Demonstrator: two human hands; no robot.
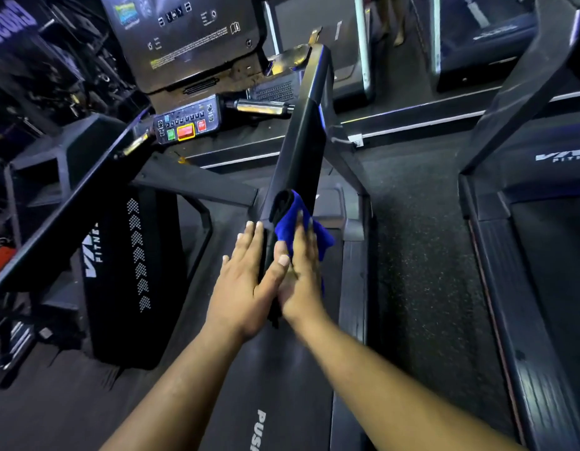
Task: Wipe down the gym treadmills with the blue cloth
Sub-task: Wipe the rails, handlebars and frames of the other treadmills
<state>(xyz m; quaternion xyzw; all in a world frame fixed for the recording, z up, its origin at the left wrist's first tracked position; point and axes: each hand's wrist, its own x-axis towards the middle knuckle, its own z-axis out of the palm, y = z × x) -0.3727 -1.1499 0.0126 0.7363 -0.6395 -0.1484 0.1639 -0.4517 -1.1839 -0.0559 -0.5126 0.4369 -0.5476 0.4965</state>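
I stand on a black treadmill whose right handrail (pixel 303 138) runs from the console down toward me. The blue cloth (pixel 296 219) is bunched against the near end of that rail. My right hand (pixel 301 271) lies flat on the cloth with straight fingers, pressing it to the rail's right side. My left hand (pixel 246 281) rests flat against the rail's left side, fingers straight, thumb reaching across toward the right hand. The rail's end is partly hidden between both hands.
The console (pixel 184 37) and its button panel (pixel 184 125) sit ahead, with the left handrail (pixel 70 203) slanting down at the left. The belt (pixel 275 385) lies below my arms. A second treadmill (pixel 542 255) stands at the right across a strip of speckled floor (pixel 422 255).
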